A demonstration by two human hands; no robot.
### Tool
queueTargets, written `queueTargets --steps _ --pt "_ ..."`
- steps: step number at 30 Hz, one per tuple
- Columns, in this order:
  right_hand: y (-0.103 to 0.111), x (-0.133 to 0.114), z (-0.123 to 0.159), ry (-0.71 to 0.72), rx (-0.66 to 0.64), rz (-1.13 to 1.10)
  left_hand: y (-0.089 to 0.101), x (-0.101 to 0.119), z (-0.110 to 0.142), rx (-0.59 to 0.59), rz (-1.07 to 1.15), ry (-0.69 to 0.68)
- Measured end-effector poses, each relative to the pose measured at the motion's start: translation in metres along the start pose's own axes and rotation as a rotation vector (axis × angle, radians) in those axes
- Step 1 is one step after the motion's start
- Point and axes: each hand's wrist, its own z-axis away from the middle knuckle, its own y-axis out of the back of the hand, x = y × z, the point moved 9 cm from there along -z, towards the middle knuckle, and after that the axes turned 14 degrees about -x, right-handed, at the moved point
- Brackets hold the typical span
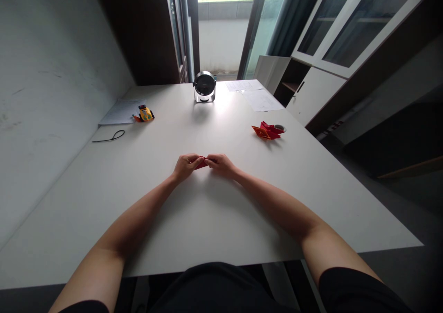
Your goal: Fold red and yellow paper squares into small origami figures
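A small piece of folded red paper (201, 165) is held low over the middle of the white table (207, 211). My left hand (186, 166) pinches its left end, with the thumb on top. On the other end, the fingers and thumb of my right hand (221, 165) are closed. Most of the paper is covered by my fingers, so its full shape is hidden. Both thumbs nearly meet over it. To the right, farther off, lies a group of folded red and orange paper pieces (268, 131).
A round grey ring-like object (280, 128) touches the red pieces. A round black device on a stand (204, 85) stands at the back. On the left are a yellow and orange object (146, 114), a black looped strip (110, 139) and papers (121, 111). More sheets (262, 100) lie back right.
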Motion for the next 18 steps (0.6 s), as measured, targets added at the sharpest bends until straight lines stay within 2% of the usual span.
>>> queueTargets --steps 5,10,18 --pt "0.007 0.003 0.002 -0.012 0.038 -0.062 0.007 -0.014 0.001 0.083 0.168 0.046" --pt "0.010 0.007 0.003 -0.007 0.078 -0.101 0.004 -0.024 -0.003 0.062 0.304 0.058" --pt "0.023 0.012 0.007 -0.007 0.214 -0.096 0.004 -0.027 -0.002 0.092 0.348 0.070"
